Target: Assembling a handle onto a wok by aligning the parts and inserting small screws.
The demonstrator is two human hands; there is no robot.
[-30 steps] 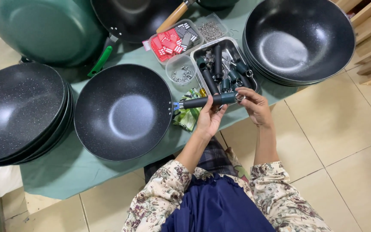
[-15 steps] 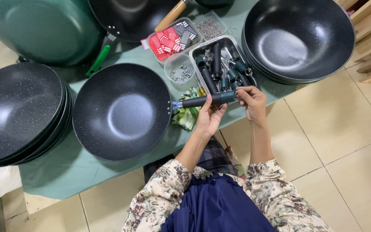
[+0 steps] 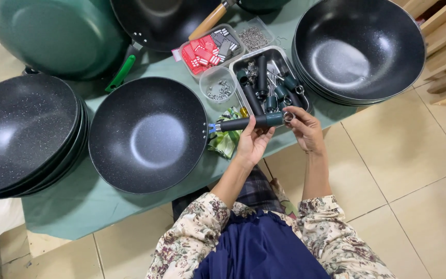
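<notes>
Left hand: left hand (image 3: 252,142) reaches forward from a floral sleeve, palm up under the dark handle (image 3: 251,122), fingers curled round its middle and holding it level.
Right hand: right hand (image 3: 305,129) is raised at the handle's outer end, fingertips pinched on the metal ring (image 3: 288,117) there; forearm angled slightly inward.
Handle: dark green-black, tube-shaped, lying crosswise, its inner end at the bracket on the rim of the black wok (image 3: 148,135).
Wok: round, speckled non-stick inside, sitting on the table (image 3: 86,201) straight ahead of the person.
Table: covered in a green cloth; its edge runs slantwise across the view.
Tray: metal tray (image 3: 240,60) just beyond the hands, filled with more dark handles and rings.
Small boxes: clear tubs of screws (image 3: 219,90) and red tags (image 3: 201,50) beside the tray.
Stacks: piled black woks at far left (image 3: 19,132) and upper right (image 3: 360,49); green pan (image 3: 52,33) at top left.
Floor: pale beige tiles (image 3: 414,170).
</notes>
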